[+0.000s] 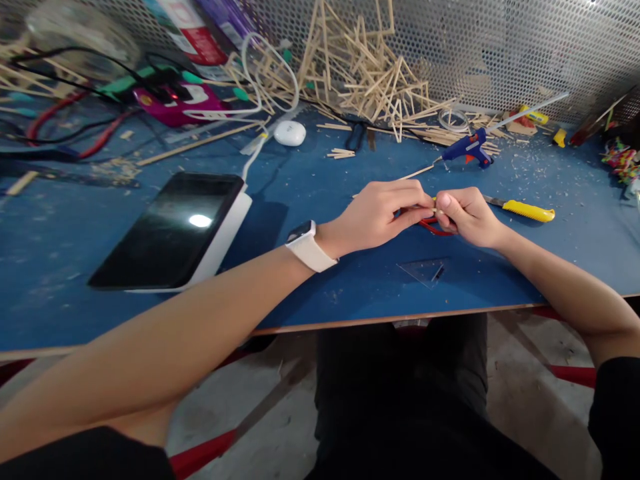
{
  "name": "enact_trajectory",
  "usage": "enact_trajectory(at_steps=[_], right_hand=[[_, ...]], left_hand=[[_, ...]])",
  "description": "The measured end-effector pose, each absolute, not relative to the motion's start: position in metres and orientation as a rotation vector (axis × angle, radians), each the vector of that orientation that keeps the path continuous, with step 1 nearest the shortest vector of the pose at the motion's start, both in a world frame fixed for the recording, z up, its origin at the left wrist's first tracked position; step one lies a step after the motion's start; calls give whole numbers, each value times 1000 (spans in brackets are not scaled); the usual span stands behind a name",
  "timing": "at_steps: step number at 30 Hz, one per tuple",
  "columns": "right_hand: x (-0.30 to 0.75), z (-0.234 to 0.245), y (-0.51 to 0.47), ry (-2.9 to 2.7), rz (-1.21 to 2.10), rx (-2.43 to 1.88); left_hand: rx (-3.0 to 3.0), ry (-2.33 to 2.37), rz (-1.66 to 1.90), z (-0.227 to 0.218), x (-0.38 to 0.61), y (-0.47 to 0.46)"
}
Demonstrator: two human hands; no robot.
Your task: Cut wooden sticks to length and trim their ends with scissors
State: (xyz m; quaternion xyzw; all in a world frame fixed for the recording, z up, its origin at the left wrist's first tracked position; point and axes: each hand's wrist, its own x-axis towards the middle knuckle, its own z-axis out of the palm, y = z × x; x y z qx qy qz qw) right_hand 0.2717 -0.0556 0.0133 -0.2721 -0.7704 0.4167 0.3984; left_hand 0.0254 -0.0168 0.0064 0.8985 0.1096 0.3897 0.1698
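My left hand [385, 210], with a pale watch band on its wrist, has thumb and fingers pinched together. My right hand [467, 215] is closed and meets its fingertips. Between them shows a small pale piece of wooden stick [435, 211], mostly hidden by the fingers. Red handles [436, 229] of some tool lie on the table beneath the hands. To the right is a utility knife [527, 211] with a yellow handle. Farther back lies a blue glue gun [469, 148], its nozzle beside a thin wooden stick [417, 173]. Nearer me rests a clear set square [425, 270].
A dark tablet [170, 230] on a white base occupies the left. Behind it are a white case [290, 133], a magenta power strip [183, 103] and cables. Piled wooden sticks [365, 73] lean on the perforated metal panel [500, 53]. The blue table's front edge [380, 321] runs before me.
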Motion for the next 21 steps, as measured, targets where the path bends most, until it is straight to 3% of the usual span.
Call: enact_trajectory(at_steps=[8, 15, 21], right_hand=[[273, 6, -49, -1969, 1037, -726], [276, 0, -42, -1909, 792, -966], [277, -8, -40, -1902, 1075, -955]], left_hand=[[2758, 359, 1030, 0, 23, -10], [2748, 555, 1044, -1, 23, -12], [2858, 342, 1090, -1, 23, -14]])
